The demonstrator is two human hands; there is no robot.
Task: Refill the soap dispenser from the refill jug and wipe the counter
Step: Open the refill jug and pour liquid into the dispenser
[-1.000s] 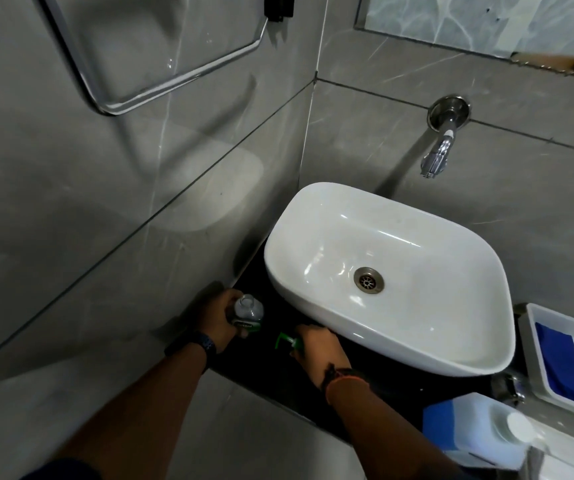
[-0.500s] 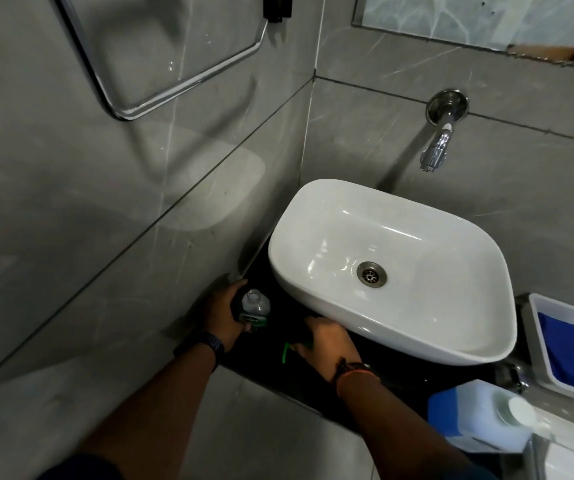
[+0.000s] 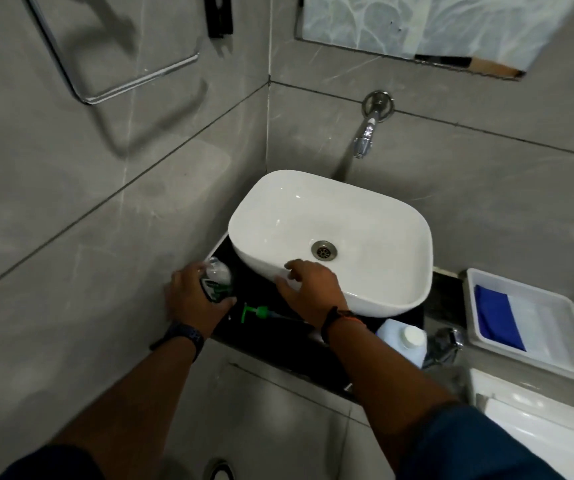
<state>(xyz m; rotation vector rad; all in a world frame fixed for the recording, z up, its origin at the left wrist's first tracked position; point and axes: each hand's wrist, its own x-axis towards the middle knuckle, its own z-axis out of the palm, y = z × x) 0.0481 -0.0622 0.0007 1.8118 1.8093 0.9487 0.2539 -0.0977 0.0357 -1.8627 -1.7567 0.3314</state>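
Note:
My left hand (image 3: 193, 299) grips a clear soap dispenser bottle (image 3: 218, 277) with a green label, uncapped, at the left end of the black counter (image 3: 264, 344). The green pump head (image 3: 256, 311) lies flat on the counter between my hands, its tube running to the right. My right hand (image 3: 311, 289) hovers above the front rim of the white basin (image 3: 375, 216), fingers loosely spread and holding nothing. The white refill jug (image 3: 401, 341), with a white cap, stands on the counter under the basin's right front, beside my right forearm.
A chrome wall tap (image 3: 370, 128) sticks out over the basin. A white tray (image 3: 562, 355) holding a blue cloth (image 3: 496, 318) sits at the right. A chrome fitting (image 3: 446, 344) is next to the jug. Grey tiled wall hems in the left, with a towel rail (image 3: 112, 88).
My right hand has let go of the green pump head, left it lying on the counter, and lifted toward the basin rim. My left hand keeps hold of the bottle.

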